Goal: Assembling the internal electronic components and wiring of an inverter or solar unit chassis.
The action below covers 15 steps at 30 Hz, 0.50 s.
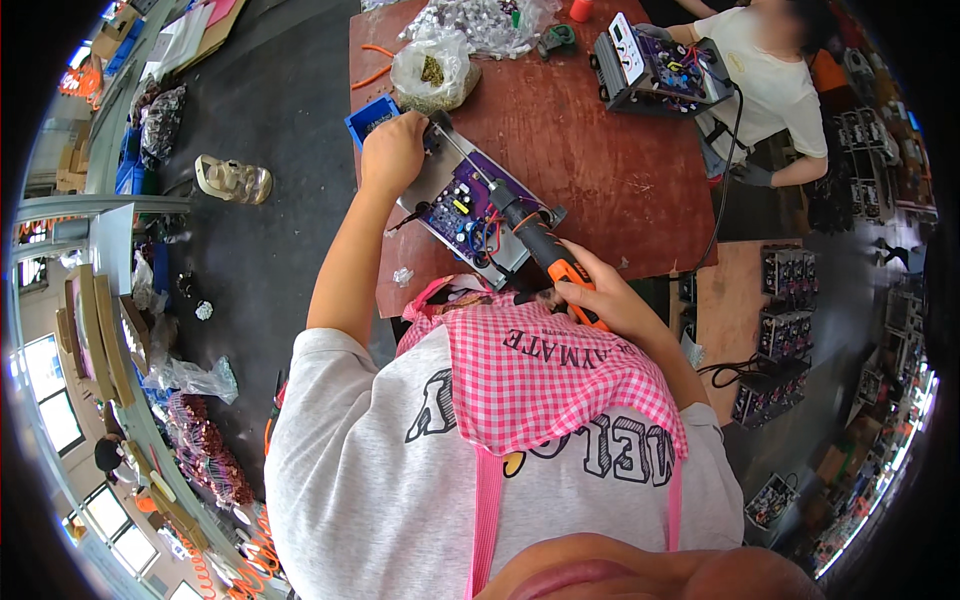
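Note:
My right hand (597, 290) grips a black and orange power screwdriver (545, 246), whose long bit points up and left across a metal chassis. Purple circuit boards (465, 212) with coloured wires and small parts are mounted on this silver metal chassis (428, 172). The bit's tip comes close to a dark piece (440, 120) at the chassis's far end. Beside that end, my left hand (393, 152) is closed with its fingers curled; what they hold is hidden. A small blue bin (371, 116) stands just left of the left hand.
On the red-brown table (640, 190) are an open plastic bag of small brass-coloured parts (434, 76), a larger bag of silver parts (480, 25) and an orange tube (371, 77). Across it, a co-worker (765, 75) sits by an opened machine (665, 72). Several units (785, 330) stand at right.

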### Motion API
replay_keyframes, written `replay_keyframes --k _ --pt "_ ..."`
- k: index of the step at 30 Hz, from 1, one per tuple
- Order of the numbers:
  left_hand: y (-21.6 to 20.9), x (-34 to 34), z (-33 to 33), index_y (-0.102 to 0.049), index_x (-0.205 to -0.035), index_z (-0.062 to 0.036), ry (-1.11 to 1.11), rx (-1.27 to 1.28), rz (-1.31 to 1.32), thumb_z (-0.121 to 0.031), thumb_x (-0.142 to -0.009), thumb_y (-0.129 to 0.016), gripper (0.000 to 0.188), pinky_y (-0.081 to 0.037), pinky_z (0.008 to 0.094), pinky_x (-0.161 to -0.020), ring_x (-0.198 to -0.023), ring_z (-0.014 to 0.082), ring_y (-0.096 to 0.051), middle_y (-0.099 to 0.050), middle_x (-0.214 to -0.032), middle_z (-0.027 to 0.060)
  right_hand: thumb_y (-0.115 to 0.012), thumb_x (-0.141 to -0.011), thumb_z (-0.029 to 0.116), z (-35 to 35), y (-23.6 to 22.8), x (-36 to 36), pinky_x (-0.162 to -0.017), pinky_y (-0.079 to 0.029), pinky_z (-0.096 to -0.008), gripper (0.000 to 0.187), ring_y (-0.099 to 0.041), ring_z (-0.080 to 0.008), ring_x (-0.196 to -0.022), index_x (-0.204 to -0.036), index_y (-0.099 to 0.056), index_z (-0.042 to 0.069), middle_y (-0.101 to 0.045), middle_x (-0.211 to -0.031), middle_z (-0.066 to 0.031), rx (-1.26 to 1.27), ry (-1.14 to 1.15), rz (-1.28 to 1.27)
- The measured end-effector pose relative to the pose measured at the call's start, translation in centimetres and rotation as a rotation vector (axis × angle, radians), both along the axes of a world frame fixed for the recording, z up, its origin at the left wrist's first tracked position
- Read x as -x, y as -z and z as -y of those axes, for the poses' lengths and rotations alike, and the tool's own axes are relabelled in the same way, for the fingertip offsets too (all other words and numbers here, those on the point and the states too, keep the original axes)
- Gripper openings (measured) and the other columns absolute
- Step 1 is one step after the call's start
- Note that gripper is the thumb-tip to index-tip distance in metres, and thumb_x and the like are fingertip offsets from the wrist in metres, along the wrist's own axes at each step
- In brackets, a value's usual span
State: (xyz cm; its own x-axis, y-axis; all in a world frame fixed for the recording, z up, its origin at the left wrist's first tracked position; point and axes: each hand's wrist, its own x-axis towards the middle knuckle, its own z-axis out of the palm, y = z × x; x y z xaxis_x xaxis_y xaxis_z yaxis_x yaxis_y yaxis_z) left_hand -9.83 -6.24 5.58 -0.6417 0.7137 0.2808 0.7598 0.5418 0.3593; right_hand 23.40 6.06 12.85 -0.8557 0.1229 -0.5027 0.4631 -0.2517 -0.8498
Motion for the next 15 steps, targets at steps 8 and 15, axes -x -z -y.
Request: replay_keyframes --k 8,15 --pt "-0.09 0.36 0.12 -0.068 -0.092 -0.0043 0.017 0.011 0.011 -0.022 -0.096 -0.053 0.024 -0.052 0.0468 -0.077 -0.086 0.0374 -0.067 -0.07 -0.09 0.0189 -0.065 -0.092 0.026 0.05 0.83 -0.05 -0.064 -0.048 -0.0253 0.067 -0.056 -0.0093 -0.073 -0.149 -0.037 0.005 -0.059 -0.092 -0.0042 0.106 0.057 0.031" --pt "-0.04 0.5 0.17 -0.068 -0.092 -0.0043 0.02 -0.008 0.025 -0.022 -0.097 -0.052 0.024 -0.052 0.0474 -0.076 -0.085 0.038 -0.067 -0.07 -0.089 0.0195 -0.064 -0.093 0.03 0.14 1.04 0.13 -0.064 -0.048 -0.0248 0.066 -0.056 -0.0089 -0.074 -0.148 -0.038 0.003 -0.06 -0.091 -0.0049 0.053 0.052 -0.009"
